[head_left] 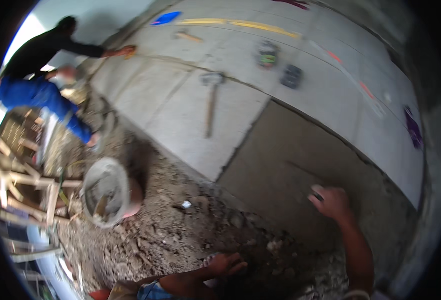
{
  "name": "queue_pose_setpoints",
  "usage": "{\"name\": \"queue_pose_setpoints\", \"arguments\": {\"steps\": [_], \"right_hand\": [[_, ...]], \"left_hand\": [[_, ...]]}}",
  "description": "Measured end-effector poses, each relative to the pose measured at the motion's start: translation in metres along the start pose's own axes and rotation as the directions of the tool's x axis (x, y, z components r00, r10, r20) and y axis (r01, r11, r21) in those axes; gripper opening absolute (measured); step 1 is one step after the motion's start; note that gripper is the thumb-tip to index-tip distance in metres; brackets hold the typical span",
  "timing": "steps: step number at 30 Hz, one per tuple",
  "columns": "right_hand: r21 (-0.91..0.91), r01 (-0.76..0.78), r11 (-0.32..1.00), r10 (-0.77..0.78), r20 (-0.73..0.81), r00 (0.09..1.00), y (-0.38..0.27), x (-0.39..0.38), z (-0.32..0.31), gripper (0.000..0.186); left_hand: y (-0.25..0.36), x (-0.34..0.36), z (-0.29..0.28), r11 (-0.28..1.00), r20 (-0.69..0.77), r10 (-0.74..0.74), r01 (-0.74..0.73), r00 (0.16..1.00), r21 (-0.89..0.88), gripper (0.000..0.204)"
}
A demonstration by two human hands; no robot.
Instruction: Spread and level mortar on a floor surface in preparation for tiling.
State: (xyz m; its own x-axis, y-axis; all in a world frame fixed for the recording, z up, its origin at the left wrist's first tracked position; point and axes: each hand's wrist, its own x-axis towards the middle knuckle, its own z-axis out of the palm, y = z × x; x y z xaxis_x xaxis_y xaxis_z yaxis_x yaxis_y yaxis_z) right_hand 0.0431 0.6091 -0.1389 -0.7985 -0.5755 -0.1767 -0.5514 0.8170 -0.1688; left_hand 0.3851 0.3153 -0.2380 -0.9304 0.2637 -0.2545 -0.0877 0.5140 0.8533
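My right hand (333, 201) is closed low over a patch of wet grey mortar (275, 145), its fingers curled. Blur hides what it grips; a thin dark edge runs across the mortar just beyond the fingers. My left hand (224, 264) hangs over the rubble at the lower middle, fingers loosely bent and apart, holding nothing I can see. Large pale tiles (180, 135) border the mortar on its left and far sides. On them lies a hammer (212, 102) with a wooden handle.
A bucket of grey mix (105, 192) stands on rough soil (180, 240) at left. Another person (40, 65) crouches at upper left, one hand on the tiles. Farther back lie a second hammer (188, 36), a dark block (292, 76) and a yellow strip (263, 27). Wooden pieces (25, 180) clutter the left.
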Motion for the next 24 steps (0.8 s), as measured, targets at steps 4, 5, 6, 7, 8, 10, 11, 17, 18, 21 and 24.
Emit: {"name": "queue_pose_setpoints", "arguments": {"steps": [4,5,6,7,8,10,11,17,18,21,24], "right_hand": [[0.132,-0.214,0.968,0.226,-0.084,0.97,0.017,0.034,-0.005,0.043],[0.185,-0.265,0.946,0.292,-0.134,0.947,0.032,0.029,-0.006,0.045],[0.185,-0.311,0.932,0.338,-0.133,0.932,0.044,0.018,-0.01,0.045],[0.192,-0.43,0.882,0.456,-0.121,0.882,0.055,0.009,-0.013,0.045],[0.199,-0.534,0.822,0.56,-0.108,0.821,0.061,-0.002,-0.013,0.044],[0.24,-0.627,0.741,0.664,-0.123,0.737,0.081,-0.037,-0.006,0.045],[0.277,-0.69,0.669,0.738,-0.133,0.662,0.091,-0.053,-0.002,0.046],[0.432,-0.521,0.736,0.616,-0.108,0.78,0.065,-0.035,-0.011,0.05],[0.421,-0.476,0.772,0.582,-0.169,0.795,0.077,-0.021,-0.002,0.048],[0.42,-0.427,0.801,0.51,-0.107,0.853,0.08,0.031,-0.003,0.043],[0.329,-0.332,0.884,0.376,-0.079,0.923,0.069,0.043,0.013,0.047]], "left_hand": [[0.006,0.0,-0.01,0.991,-0.039,-0.115,0.117,0.993,0.059,0.033],[0.004,0.001,-0.008,0.971,-0.042,-0.211,0.214,0.977,0.104,0.032],[0.0,0.001,-0.003,0.976,0.0,-0.187,0.186,0.982,0.113,0.032],[-0.005,0.002,0.002,0.986,-0.06,-0.112,0.118,0.992,0.118,0.03],[-0.01,0.003,0.006,0.991,-0.125,-0.039,0.054,0.991,0.123,0.028],[-0.007,0.004,0.006,0.994,-0.103,-0.017,0.028,0.995,0.102,0.027],[-0.006,0.003,0.005,0.997,-0.105,-0.011,0.019,0.994,0.074,0.027],[-0.003,-0.008,-0.002,0.99,-0.054,-0.137,0.138,0.989,0.031,0.029],[-0.001,-0.002,-0.001,0.991,-0.032,-0.13,0.13,0.991,0.03,0.029],[0.008,-0.001,0.0,0.988,-0.016,-0.15,0.151,0.989,0.045,0.026],[0.003,0.004,0.001,0.999,-0.107,-0.042,0.04,0.993,-0.015,0.025]]}}
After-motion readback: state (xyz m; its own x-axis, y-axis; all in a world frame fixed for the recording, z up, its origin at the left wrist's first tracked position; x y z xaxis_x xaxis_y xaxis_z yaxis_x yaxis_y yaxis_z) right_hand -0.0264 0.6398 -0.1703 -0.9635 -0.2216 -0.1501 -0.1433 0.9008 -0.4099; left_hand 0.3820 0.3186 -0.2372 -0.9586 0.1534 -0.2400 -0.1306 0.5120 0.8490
